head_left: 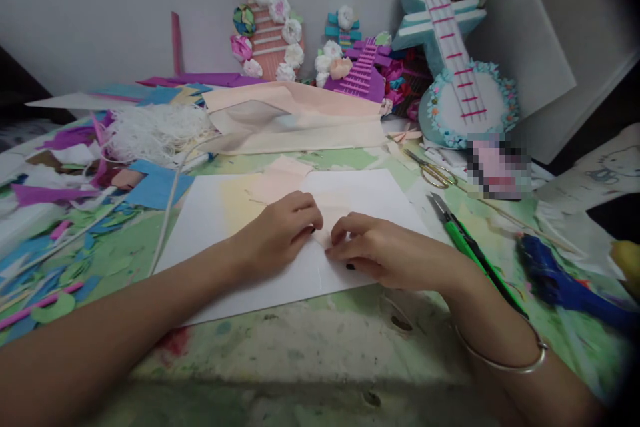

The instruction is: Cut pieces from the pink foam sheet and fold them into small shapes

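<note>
A white sheet with a yellowish patch lies on the green-stained table. Over its middle, my left hand is closed in a pinch on a thin pale pink piece of paper. From the right, my right hand pinches the same paper, with its fingertips close to those of the left. The fingers partly cover the paper, so its full outline is hidden. Another pale pink paper piece rests at the sheet's far edge. A metal bangle circles my right wrist.
To the right lie a green utility knife, gold-handled scissors and a blue tool. Paper scraps and white shredded strands cover the left. Behind are folded pink paper and several decorated guitar-shaped crafts.
</note>
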Available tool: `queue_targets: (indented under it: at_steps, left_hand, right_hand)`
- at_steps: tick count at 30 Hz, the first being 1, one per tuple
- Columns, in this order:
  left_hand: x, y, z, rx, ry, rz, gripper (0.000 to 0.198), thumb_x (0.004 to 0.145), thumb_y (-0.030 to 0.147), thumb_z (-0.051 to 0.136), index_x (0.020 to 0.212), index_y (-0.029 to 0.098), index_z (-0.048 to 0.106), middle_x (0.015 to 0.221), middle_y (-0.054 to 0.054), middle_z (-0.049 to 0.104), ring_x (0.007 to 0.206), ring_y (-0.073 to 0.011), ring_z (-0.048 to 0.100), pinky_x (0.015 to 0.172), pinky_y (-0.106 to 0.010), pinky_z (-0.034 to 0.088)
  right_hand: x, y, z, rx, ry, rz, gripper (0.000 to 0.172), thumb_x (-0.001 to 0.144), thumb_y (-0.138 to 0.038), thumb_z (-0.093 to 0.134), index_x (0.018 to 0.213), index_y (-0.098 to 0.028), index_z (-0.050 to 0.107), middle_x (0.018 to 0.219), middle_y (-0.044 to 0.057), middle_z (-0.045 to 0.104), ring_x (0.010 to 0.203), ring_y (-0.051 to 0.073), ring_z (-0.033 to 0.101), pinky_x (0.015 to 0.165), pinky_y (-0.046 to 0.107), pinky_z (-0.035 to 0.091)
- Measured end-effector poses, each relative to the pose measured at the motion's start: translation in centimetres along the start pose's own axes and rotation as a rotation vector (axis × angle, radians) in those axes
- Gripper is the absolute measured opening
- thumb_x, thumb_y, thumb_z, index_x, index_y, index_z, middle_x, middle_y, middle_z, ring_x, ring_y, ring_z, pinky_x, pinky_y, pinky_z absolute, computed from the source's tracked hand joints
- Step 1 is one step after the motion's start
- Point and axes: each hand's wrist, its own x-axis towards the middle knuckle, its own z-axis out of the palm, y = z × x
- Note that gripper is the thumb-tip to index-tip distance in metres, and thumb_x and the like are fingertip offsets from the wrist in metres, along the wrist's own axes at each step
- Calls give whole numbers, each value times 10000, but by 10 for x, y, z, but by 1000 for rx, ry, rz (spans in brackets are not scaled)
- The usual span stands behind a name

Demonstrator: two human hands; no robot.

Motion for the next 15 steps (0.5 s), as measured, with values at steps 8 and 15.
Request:
queue_targets:
  at_steps: [8,15]
  left_hand:
    - [-10,16,-1,202,-204,207,231,881,91,430,994,122,628,959,-114,619,911,-222,557,823,-372,451]
    - [-10,17,-2,281,-242,228,260,900,96,414,1078,118,603,977,-124,626,913,-231,565,799,-380,464]
  right_hand:
    - [-2,5,-2,74,22,-21,296,815,-18,485,957,-177,690,1065,69,633,955,164,589,835,268,442]
    - [7,24,5,70,370,303,171,797,-87,572,896,-175,680,895,44,689,859,181,591,781,303,423]
